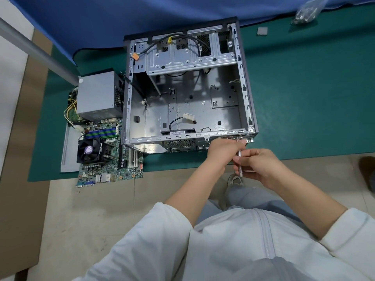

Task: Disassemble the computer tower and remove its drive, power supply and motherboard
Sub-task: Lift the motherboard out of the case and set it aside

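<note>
The open computer case lies on its side on the green mat, its inside bare but for loose cables. To its left the grey power supply sits on part of the motherboard, whose black fan faces up. At the case's near right corner, my left hand curls round the upper part of a thin metal rod-like tool. My right hand grips its lower part just below.
A grey side panel lies under the motherboard at the mat's left edge. A small grey square piece and a clear bag of small parts lie far right. Blue cloth covers the back. A metal pole crosses at left.
</note>
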`<state>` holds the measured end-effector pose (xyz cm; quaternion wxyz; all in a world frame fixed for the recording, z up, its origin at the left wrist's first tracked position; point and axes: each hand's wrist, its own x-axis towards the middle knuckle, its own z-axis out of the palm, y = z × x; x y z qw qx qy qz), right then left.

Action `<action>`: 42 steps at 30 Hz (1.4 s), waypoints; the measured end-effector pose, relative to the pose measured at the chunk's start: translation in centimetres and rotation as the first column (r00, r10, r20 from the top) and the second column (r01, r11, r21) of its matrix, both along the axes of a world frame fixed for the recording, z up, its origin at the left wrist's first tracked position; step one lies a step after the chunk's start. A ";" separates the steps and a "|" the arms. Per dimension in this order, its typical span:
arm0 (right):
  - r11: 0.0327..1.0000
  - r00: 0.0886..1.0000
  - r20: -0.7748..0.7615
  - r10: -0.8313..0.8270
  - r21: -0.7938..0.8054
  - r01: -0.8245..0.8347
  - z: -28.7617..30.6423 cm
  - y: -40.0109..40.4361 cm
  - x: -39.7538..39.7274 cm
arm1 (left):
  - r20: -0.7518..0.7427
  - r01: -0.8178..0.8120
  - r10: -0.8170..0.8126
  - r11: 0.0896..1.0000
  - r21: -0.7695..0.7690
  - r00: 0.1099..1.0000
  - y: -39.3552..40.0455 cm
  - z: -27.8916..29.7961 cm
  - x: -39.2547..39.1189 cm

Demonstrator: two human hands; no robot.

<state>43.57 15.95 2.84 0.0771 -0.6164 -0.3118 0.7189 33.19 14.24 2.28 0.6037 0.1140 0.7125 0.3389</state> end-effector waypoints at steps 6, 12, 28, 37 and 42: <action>0.999 0.998 -0.067 0.007 -0.040 -0.009 -0.3 0.0 0.0 | 0.074 -0.059 0.058 0.998 0.011 0.996 -0.1 -0.1 0.1; 0.998 0.995 -0.099 0.011 -0.062 -0.017 -0.4 0.3 0.5 | 0.128 -0.058 0.060 0.998 -0.021 0.990 0.2 0.9 0.2; 0.991 0.969 -0.230 -0.090 -0.121 0.064 -0.1 0.3 0.2 | 0.103 0.001 -0.001 1.000 0.003 0.995 0.7 1.1 -0.1; 1.000 0.997 -0.071 0.013 -0.013 -0.014 0.1 -0.1 -0.5 | 0.071 -0.009 0.012 0.999 -0.032 0.997 0.2 1.1 0.0; 0.997 0.992 -0.103 0.075 0.002 -0.075 0.3 0.1 -0.4 | 0.074 0.006 -0.003 0.999 -0.040 0.997 0.5 1.0 0.1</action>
